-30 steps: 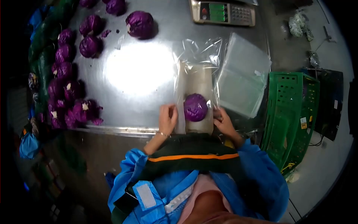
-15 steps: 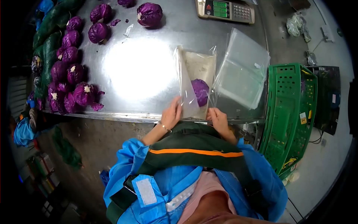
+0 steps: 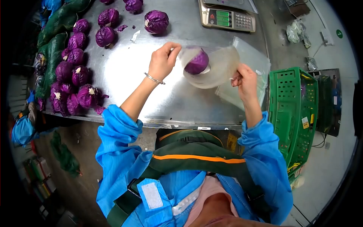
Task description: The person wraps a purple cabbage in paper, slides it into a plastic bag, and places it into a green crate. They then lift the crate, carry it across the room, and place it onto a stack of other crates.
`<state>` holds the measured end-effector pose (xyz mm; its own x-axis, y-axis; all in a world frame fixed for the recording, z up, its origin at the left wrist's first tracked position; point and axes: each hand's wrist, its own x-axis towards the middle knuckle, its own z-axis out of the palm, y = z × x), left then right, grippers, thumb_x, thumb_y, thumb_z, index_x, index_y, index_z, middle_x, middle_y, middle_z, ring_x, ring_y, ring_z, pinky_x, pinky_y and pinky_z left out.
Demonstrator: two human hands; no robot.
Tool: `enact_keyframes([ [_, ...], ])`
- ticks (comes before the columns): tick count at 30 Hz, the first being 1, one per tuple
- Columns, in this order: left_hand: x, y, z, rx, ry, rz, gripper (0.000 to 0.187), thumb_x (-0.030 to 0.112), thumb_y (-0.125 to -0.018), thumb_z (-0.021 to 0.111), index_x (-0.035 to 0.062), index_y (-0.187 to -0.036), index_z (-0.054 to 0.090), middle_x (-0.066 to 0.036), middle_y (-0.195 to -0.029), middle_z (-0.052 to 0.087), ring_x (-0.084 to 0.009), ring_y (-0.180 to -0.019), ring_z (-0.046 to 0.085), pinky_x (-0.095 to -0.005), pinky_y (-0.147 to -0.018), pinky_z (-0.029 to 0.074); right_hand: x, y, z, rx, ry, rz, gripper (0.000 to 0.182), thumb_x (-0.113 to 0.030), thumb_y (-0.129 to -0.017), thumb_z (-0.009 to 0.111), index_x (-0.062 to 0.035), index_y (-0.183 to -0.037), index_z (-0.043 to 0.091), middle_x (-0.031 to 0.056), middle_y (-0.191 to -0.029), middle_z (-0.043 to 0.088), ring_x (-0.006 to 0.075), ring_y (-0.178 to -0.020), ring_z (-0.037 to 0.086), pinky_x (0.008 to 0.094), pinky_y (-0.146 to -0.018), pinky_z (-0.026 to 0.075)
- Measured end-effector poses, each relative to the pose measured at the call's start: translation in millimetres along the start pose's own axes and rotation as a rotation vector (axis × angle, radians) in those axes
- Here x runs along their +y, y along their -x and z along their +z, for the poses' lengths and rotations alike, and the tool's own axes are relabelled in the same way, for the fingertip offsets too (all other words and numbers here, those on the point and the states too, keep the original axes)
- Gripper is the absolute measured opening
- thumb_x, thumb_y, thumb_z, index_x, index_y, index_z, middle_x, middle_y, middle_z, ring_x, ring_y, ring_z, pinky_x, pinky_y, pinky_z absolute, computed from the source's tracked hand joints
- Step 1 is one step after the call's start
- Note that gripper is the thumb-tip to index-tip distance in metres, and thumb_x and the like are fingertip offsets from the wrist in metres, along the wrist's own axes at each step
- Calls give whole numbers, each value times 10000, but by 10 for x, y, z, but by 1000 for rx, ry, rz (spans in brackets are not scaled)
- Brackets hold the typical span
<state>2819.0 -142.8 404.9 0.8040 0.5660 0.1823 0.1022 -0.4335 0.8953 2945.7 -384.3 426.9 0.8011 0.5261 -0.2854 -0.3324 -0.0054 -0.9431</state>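
A clear plastic bag (image 3: 220,65) hangs stretched between my two hands above the metal table. Inside it, toward the left, is a red cabbage (image 3: 196,63). My left hand (image 3: 163,61) pinches the bag's left edge, fingers closed. On the other side, my right hand (image 3: 245,81) grips the right edge, in front of a stack of flat clear bags (image 3: 261,62) lying on the table. One loose red cabbage (image 3: 156,22) rests just beyond my left hand.
Several red cabbages (image 3: 87,95) are grouped along the table's left side, beside green net sacks (image 3: 48,56). A digital scale (image 3: 227,17) stands at the back right. Right of the metal table (image 3: 124,111) is a green plastic crate (image 3: 289,113).
Both hands have risen from the table's front edge and moved forward and apart. The bag with the cabbage has been lifted and spread wider, with the cabbage now toward its left.
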Motion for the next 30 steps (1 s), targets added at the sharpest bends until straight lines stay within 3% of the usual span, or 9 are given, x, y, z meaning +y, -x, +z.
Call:
enact_keyframes([
  [3, 109, 124, -47, -64, -86, -123, 165, 154, -869, 583, 11, -936, 630, -9, -568, 522, -46, -504, 424, -215, -475, 368, -58, 41, -76, 50, 380, -102, 230, -216, -898, 513, -21, -814, 602, 65, -657, 605, 105, -496, 529, 209, -461, 401],
  [4, 152, 136, -105, -113, -87, -133, 189, 192, -857, 585, 23, -923, 637, -85, -632, 608, -149, -519, 535, -277, -531, 446, -76, 101, -37, 84, 600, -331, 150, -188, -853, 569, -47, -815, 604, 82, -756, 634, 175, -757, 619, 290, -687, 478],
  [9, 380, 123, -231, -508, 21, -497, 385, 220, -836, 609, -23, -1123, 531, -55, -614, 572, -112, -511, 538, -252, -496, 446, -423, 374, 62, -468, 1355, -1215, 190, -166, -664, 709, -172, -841, 641, -11, -973, 640, 287, -1206, 426, 557, -1058, 77],
  [12, 537, 105, -366, -558, -5, -524, 694, 232, -815, 635, -75, -1322, 274, -103, -635, 580, -128, -497, 551, -258, -454, 470, -1130, 406, -163, -361, 1316, -1111, 192, -182, -641, 726, -177, -811, 638, -4, -1027, 626, 300, -1188, 448, 544, -1064, 123],
  [15, 587, 167, -423, -617, -6, -638, 740, 217, -802, 663, -113, -1318, 247, -142, -707, 598, -154, -517, 570, -264, -463, 496, -1826, 939, -894, -16, 918, -1243, 250, -29, -733, 546, 11, -971, 610, 200, -1152, 552, 346, -1181, 436, 505, -1060, 213],
  [18, 679, 300, -422, -691, 31, -854, 722, 275, -777, 703, -119, -1268, 349, -189, -792, 604, -198, -583, 615, -271, -514, 546, -2108, 1374, -1455, 10, 1166, -1241, 337, 34, -719, 488, 57, -1044, 573, 199, -1132, 568, 353, -1134, 473, 528, -1074, 146],
  [23, 581, 612, -392, -771, 22, -967, 425, 308, -807, 662, -81, -970, 610, -159, -823, 630, -209, -683, 641, -282, -558, 574, -1241, 1011, -373, -246, 1763, -702, 389, -76, -688, 677, -66, -1069, 593, 126, -1103, 574, 304, -1108, 500, 515, -1028, 208],
  [26, 587, 759, -366, -710, 73, -985, 350, 317, -838, 623, -30, -862, 592, -123, -750, 627, -179, -665, 639, -294, -572, 571, -568, 772, 315, -561, 882, -879, 308, -114, -747, 655, -56, -1046, 605, 115, -1061, 594, 267, -1054, 539, 472, -983, 313],
  [30, 614, 852, -412, -576, 214, -961, 297, 267, -869, 593, -30, -867, 581, -104, -756, 626, -169, -705, 638, -292, -611, 569, -117, 657, 966, -761, 1029, -614, 151, -102, -762, 626, -87, -912, 619, 84, -985, 614, 248, -898, 587, 382, -774, 455],
])
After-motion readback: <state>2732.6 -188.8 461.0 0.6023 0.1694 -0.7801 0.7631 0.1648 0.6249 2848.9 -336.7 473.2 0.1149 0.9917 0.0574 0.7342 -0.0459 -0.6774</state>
